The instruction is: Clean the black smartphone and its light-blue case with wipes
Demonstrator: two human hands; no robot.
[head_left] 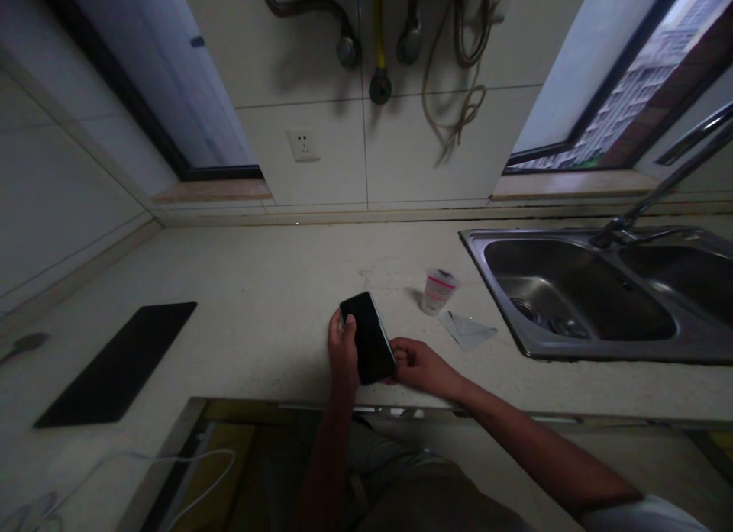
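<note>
Smartphone (pixel 369 338): black, screen dark, held tilted above the front edge of the counter (pixel 257 288)
Left hand (pixel 343 349): curled closed around the phone's left side, gripping it
Right hand (pixel 424 366): fingers partly curled, pressed against the phone's lower right edge
Beside: plastic cup (pixel 440 291) and folded clear film (pixel 466 330), right of the phone
Left: black mat (pixel 114 364)
Far: stainless double sink (pixel 573 233), wall socket (pixel 303 145)

Steel sink (pixel 497 307) with faucet (pixel 676 185) set in the surface (pixel 229 272). Plastic cup (pixel 440 291) and folded sheet (pixel 465 330) just beside it; black mat (pixel 114 364) well left. Socket (pixel 303 145) on wall (pixel 332 166) below hoses (pixel 378 28).
</note>
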